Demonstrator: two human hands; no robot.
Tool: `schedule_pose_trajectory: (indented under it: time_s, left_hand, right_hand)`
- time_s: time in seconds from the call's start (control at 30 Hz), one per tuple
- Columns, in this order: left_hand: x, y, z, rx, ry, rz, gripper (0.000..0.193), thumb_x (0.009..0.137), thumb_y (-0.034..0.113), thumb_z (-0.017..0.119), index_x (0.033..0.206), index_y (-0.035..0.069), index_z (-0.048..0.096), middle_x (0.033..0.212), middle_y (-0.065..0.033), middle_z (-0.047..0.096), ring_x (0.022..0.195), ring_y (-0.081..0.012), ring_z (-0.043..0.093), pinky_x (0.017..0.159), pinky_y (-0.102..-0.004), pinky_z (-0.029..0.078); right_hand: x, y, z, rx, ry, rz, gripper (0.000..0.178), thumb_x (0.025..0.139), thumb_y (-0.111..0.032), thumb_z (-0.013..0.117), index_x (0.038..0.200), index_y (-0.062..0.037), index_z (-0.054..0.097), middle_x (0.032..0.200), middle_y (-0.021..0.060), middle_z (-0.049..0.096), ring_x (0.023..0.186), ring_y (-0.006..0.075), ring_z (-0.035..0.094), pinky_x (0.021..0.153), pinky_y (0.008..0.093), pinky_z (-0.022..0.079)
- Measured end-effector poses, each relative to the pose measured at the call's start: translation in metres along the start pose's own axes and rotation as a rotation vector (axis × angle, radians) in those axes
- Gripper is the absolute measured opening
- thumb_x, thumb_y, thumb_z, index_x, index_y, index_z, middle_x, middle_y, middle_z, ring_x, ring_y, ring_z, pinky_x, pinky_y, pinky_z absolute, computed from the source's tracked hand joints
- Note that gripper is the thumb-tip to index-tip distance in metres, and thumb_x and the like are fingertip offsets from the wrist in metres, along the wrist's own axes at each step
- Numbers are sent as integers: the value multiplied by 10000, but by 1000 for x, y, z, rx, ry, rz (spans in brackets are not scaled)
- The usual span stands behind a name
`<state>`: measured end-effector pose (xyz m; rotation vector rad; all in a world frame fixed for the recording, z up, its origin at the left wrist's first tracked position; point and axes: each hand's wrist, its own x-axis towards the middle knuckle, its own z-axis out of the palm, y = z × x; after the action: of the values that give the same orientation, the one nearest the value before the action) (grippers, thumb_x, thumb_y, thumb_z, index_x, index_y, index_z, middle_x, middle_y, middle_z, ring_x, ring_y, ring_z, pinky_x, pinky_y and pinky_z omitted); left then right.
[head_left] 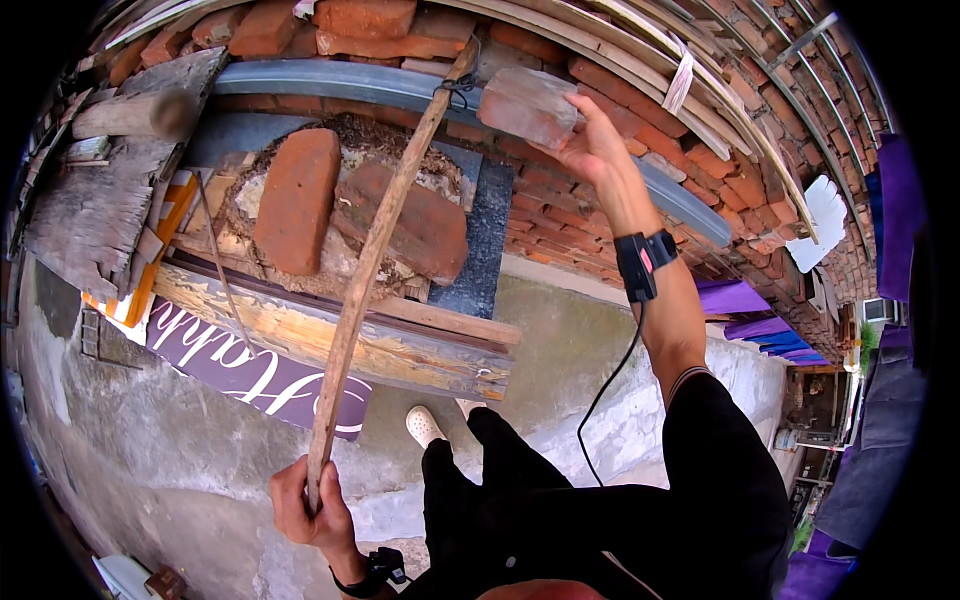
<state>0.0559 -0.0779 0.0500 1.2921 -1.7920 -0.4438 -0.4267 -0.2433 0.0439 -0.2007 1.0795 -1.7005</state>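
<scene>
My left hand [315,512] is closed round the lower end of a long wooden stick [372,260]. The stick slants up and away to the far brick pile, and dark wire is wound near its top. My right hand [590,148], arm stretched far forward, grips the right end of a greyish-red brick [528,104] at the brick stack, beside the stick's far end. The fingers on the brick's far side are partly hidden. Between the hands, a reddish brick [298,202] and a darker brick [402,222] lie on a dirt-covered ledge, the stick passing over the darker one.
A grey metal channel [340,82] runs along the stacked bricks [640,112]. Weathered boards [95,225] and a log [128,116] lie at the left. Thick timber [330,335] edges the ledge above a purple printed board [250,375]. Concrete floor [200,450] surrounds my feet.
</scene>
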Motion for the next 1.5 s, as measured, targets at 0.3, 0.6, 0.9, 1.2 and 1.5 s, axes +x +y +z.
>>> schedule_pose_trajectory:
  time_s: [0.3,0.6,0.9,1.2,1.5]
  left_hand:
    - [-2,1,-1,-3,8,-7,189,759,5,689,927,-35,612,760,-91,570,635,-166,507,563,-263,394]
    - [-5,0,1,-2,5,-28,172,771,11,687,917,-40,613,753,-80,567,599,-138,494,547,-245,377]
    - [-5,-2,7,-36,21,-18,160,760,-30,660,912,-45,611,758,-90,570,619,-149,506,554,-256,387]
    - [-4,3,0,-7,-26,-42,183,729,-41,654,907,-66,621,791,-138,598,648,-215,544,582,-294,428]
    - [-1,11,-5,42,-55,-63,188,745,-10,652,917,-73,611,790,-153,614,676,-244,553,590,-318,437]
  right_hand:
    - [9,-4,24,-91,46,-39,498,870,-266,599,1221,44,430,1207,182,496,1105,354,514,936,556,441]
    - [38,-6,26,7,46,-103,468,920,-306,521,1260,-7,405,1230,192,481,1133,371,490,942,595,414]
    - [18,-7,27,-71,-27,-238,464,835,-140,655,1201,28,426,1228,175,440,1169,342,451,997,585,376]
    - [-19,-9,-8,-174,-43,-206,441,826,-117,660,1197,29,472,1219,174,469,1185,324,452,1010,568,370]
    - [-26,-1,-13,-138,0,-233,438,817,-89,663,1191,53,484,1241,174,442,1188,332,455,999,565,389]
